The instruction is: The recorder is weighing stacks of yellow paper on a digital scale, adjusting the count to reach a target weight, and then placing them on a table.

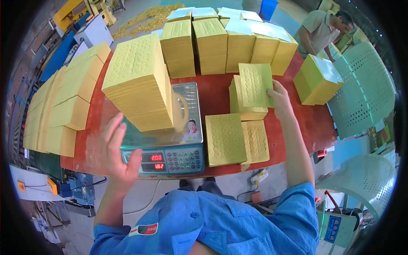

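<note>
1. Hanging over the near left side of the digital scale, the left hand has its fingers spread and thumb apart, perhaps to steady the load; whether the fingertips touch it, I cannot tell.
2. Two low piles of embossed yellow paper lie side by side near the table's front edge, seemingly for easy reach.
3. On the scale's metal pan stands a tall paper stack — likely set there so the pan bears its weight, with the lit display turned toward the wearer.
4. Right of it, the right hand pinches the right edge of an embossed yellow sheet between thumb and fingers, over a short stack; an edge grip probably spares the raised pattern.
5. Beyond, tall stacks stand in close rows on the red table, some under white sheets — possibly as covers.
6. Farther right, a co-worker leans down.
</note>
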`<state>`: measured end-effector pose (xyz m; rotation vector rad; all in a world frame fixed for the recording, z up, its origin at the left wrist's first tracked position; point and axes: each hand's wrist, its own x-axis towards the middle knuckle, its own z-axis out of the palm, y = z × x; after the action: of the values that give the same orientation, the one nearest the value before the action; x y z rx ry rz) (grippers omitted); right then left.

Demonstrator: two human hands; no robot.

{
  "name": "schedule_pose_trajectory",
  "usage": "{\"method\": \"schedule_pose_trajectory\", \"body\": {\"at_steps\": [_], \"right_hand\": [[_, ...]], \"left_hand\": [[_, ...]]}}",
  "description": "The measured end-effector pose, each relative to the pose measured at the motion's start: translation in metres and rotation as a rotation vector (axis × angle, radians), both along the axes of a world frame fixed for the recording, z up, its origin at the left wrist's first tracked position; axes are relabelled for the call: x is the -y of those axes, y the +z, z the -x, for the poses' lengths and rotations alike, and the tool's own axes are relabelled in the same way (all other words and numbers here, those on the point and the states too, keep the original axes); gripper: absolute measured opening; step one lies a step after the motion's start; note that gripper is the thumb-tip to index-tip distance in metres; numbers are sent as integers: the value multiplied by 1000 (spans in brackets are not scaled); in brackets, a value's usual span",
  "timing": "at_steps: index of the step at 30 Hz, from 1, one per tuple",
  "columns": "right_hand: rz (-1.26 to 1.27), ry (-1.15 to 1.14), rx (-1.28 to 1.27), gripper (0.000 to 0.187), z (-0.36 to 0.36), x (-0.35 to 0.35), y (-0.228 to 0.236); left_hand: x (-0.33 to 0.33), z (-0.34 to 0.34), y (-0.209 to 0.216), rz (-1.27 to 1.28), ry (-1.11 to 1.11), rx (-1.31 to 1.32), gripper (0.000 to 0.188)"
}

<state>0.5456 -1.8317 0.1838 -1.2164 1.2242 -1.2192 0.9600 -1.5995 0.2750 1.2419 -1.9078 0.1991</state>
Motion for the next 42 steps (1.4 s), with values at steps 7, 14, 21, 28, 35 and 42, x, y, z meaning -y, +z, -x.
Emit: {"method": "schedule_pose_trajectory", "body": {"at_steps": [7, 14, 21, 28, 35, 42], "right_hand": [[-82, 3, -242, 45, -1, 21, -46], [299, -167, -1121, 42, 16, 23, -16], [296, 230, -330, 45, -125, -11, 30], [-173, 227, 305, 56, -287, 34, -25], [164, 191, -10, 52, -308, -56, -35], [283, 94, 26, 42, -269, -215, -23]], "left_hand": [[-27, -20, -12, -69, 245, -106, 53], [-10, -43, -5, -78, 321, -472, 51], [48, -117, 30, -441, 160, -1226, 62], [151, -111, 48, -1018, -213, -1193, 63], [111, -98, 56, -1123, -116, -1151, 58], [74, -124, 53, -1362, -206, -1035, 63]]}}
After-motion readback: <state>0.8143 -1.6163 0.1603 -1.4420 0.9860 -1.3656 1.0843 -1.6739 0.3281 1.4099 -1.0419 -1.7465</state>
